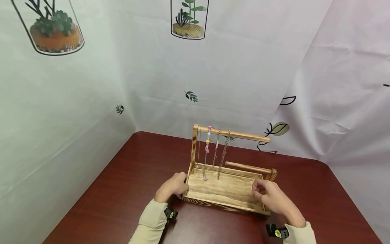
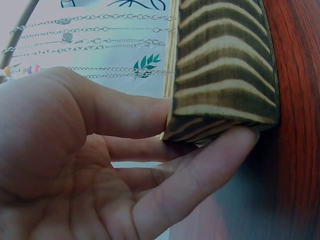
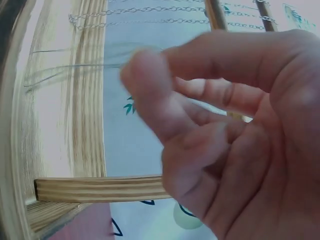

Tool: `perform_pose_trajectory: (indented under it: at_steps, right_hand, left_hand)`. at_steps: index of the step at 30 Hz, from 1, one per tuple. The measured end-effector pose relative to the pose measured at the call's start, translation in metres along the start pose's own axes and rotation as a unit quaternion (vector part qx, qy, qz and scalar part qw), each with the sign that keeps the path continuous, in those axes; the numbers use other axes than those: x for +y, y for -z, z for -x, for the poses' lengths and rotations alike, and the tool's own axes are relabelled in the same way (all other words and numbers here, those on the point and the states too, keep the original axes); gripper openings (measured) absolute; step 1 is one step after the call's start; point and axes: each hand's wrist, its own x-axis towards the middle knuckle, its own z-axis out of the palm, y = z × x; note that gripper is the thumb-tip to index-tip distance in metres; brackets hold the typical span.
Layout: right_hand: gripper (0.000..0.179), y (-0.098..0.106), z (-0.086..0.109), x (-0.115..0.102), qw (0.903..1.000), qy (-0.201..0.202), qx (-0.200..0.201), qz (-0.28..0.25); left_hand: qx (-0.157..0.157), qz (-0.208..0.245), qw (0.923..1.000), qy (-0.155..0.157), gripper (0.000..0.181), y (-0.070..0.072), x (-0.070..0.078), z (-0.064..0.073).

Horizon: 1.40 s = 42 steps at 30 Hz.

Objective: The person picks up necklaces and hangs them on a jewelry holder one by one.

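Jewelry stand (image 1: 226, 191) sits on the red-brown table (image 1: 128, 183), left hand (image 1: 172, 187) gripping its left corner, right hand (image 1: 269, 196) over the tray, fingers curled, holding nothing visible.

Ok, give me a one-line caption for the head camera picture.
Left hand grips the corner of a wooden jewelry stand hung with chains, right hand curled over its tray.
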Motion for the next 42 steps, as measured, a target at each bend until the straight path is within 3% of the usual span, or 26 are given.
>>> perform_pose_trajectory:
  at_steps: [5,12,15,20,26,33,39,42]
  right_hand:
    - [0.007,-0.003,0.005,0.002,0.9994,0.011,-0.007,-0.033]
    - [0.017,-0.003,0.003,0.002,0.998,0.045,0.029,0.035]
    - [0.017,-0.004,0.002,0.003,0.9976,0.046,0.037,0.037]
    - [0.014,-0.005,-0.001,0.003,0.9978,0.054,0.037,0.014]
    - [0.011,-0.006,-0.004,-0.001,0.9959,0.053,0.071,-0.017]
    - [0.004,-0.01,-0.01,-0.006,0.9898,0.051,0.092,-0.096]
    - [0.005,-0.02,-0.015,-0.007,0.9788,0.063,0.069,-0.182]
    - [0.008,-0.027,-0.019,-0.007,0.9783,0.077,0.062,-0.182]
  left_hand:
    - [-0.006,0.0,1.0,0.006,0.013,-0.004,-0.001,0.004]
    - [-0.005,-0.005,0.9999,0.01,0.011,-0.002,0.0,0.001]
    - [-0.007,-0.005,0.9999,0.01,0.012,-0.002,0.0,0.001]
    - [-0.001,-0.003,1.0,0.006,0.016,-0.001,-0.001,0.001]
    - [-0.002,0.004,1.0,0.006,0.018,-0.001,0.001,0.0]
    - [0.003,-0.006,1.0,0.005,0.016,0.001,0.002,-0.002]
    - [-0.008,-0.013,0.9999,0.003,0.011,0.001,0.001,-0.001]
    - [-0.005,-0.016,0.9999,0.0,0.01,0.0,0.001,0.0]
